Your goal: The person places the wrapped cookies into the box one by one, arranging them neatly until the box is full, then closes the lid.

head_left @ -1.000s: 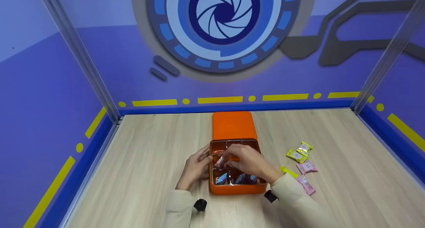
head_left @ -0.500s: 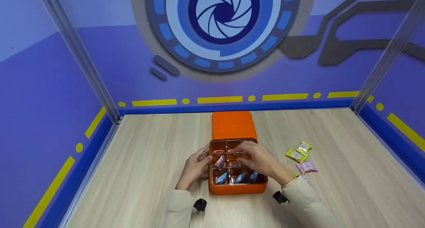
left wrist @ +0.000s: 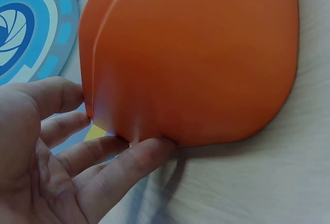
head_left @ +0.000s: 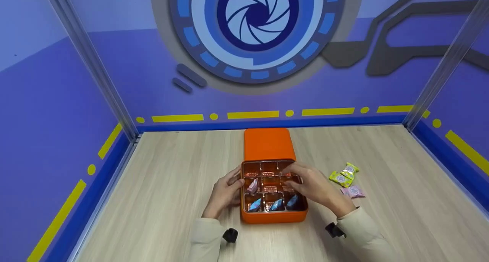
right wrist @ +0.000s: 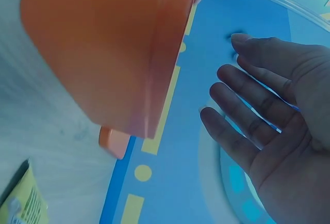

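An orange box (head_left: 275,217), split by a clear divider into several compartments, stands on the table. Blue wrapped candies (head_left: 276,204) lie in its three front compartments, and a pink wrapped candy (head_left: 252,186) sits in the middle-left one. My left hand (head_left: 224,191) holds the box's left side; thumb and fingers touch its rim and wall in the left wrist view. Over the right compartments hovers my right hand (head_left: 311,183), its fingers loosely bent. In the right wrist view that hand shows spread fingers (right wrist: 242,95) and nothing held.
Behind the box lies a flat orange lid (head_left: 268,143). Right of it, on the table, are yellow wrapped candies (head_left: 342,178) and a pink candy (head_left: 354,192); my right forearm may hide others. Blue-purple wall panels (head_left: 183,101) close off the back and sides.
My right hand has moved right, from the pink candy in the middle-left compartment to the box's right side, leaving that candy there. The left hand and the box have stayed put.
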A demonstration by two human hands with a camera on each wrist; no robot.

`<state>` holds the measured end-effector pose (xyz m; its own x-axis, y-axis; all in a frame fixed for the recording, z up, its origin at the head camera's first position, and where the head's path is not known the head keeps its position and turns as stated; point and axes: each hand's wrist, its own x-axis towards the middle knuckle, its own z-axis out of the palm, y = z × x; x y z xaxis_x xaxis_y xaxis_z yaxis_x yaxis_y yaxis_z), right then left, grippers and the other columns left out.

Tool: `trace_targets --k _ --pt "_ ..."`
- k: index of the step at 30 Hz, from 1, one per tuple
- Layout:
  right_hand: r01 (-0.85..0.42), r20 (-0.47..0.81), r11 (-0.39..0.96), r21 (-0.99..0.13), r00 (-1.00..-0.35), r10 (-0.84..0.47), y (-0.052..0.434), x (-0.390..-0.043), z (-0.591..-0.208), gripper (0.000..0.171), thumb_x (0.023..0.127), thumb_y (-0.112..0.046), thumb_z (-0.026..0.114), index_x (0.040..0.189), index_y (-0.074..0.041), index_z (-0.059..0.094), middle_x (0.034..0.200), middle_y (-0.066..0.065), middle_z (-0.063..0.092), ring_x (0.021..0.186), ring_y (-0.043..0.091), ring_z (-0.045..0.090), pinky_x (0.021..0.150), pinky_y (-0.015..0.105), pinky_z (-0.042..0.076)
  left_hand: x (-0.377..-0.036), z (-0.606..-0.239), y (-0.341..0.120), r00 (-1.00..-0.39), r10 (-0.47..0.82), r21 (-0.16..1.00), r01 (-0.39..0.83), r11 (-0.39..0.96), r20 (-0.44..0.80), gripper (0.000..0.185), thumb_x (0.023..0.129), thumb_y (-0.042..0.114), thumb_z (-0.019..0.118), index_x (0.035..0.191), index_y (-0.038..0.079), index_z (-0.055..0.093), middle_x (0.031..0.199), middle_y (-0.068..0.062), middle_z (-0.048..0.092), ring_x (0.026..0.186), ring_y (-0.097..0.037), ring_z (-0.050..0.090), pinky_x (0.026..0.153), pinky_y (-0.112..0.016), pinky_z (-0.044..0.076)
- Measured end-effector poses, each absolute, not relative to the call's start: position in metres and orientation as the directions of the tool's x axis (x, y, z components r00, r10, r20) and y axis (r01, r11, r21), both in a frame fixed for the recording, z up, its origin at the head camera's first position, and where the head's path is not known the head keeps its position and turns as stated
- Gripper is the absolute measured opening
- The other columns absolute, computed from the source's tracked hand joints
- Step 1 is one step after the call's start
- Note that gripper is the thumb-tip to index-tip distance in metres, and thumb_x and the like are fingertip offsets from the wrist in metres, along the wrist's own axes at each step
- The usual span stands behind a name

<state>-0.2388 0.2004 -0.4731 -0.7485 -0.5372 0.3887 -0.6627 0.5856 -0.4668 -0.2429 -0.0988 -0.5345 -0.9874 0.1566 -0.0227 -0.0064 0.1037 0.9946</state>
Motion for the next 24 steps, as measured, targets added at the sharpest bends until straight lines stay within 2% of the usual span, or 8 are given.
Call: trace_targets --k 5,12,19,24 --pt "-0.635 0.378 0.613 -0.469 -0.772 -0.511 0.210 -0.236 -0.474 0.028 0.093 -0.001 0.081 0.120 -0.004 0.074 0.116 0.011 0.074 0.108 0.032 0.071 0.094 0.049 0.059 -0.242 -0.534 -0.099 -0.988 0.153 0.996 -0.016 0.088 -0.029 0.057 0.107 0.015 0.063 0.161 0.012 0.048 0.149 -0.024 0.058 0.113 -0.036 0.072 0.069 -0.045 0.065" --pt "-0.599 0.376 0.635 -0.487 -0.800 -0.467 0.223 -0.233 -0.476 0.027 0.093 -0.001 0.081 0.119 -0.004 0.075 0.118 0.005 0.073 0.111 0.029 0.070 0.096 0.050 0.058 -0.243 -0.534 -0.098 -0.989 0.149 0.997 -0.013 0.075 -0.024 0.057 0.106 0.015 0.065 0.160 0.012 0.049 0.148 -0.025 0.059 0.118 -0.036 0.070 0.079 -0.045 0.064" --pt "-0.567 0.380 0.681 -0.463 -0.821 -0.426 0.233 -0.230 -0.477 0.029 0.091 -0.002 0.083 0.118 -0.009 0.076 0.117 0.004 0.074 0.111 0.028 0.070 0.097 0.049 0.058 -0.242 -0.534 -0.099 -0.989 0.148 0.997 -0.013 0.077 -0.025 0.056 0.106 0.015 0.064 0.160 0.012 0.050 0.149 -0.025 0.058 0.120 -0.037 0.069 0.079 -0.047 0.064" --pt "-0.554 0.375 0.692 -0.463 -0.830 -0.414 0.241 -0.228 -0.479 0.030 0.090 -0.002 0.084 0.119 -0.007 0.075 0.117 0.006 0.074 0.111 0.030 0.071 0.097 0.051 0.058 -0.243 -0.535 -0.099 -0.989 0.144 0.995 0.001 0.096 -0.013 0.056 0.106 0.016 0.065 0.160 0.012 0.051 0.148 -0.025 0.058 0.121 -0.037 0.068 0.080 -0.046 0.064"
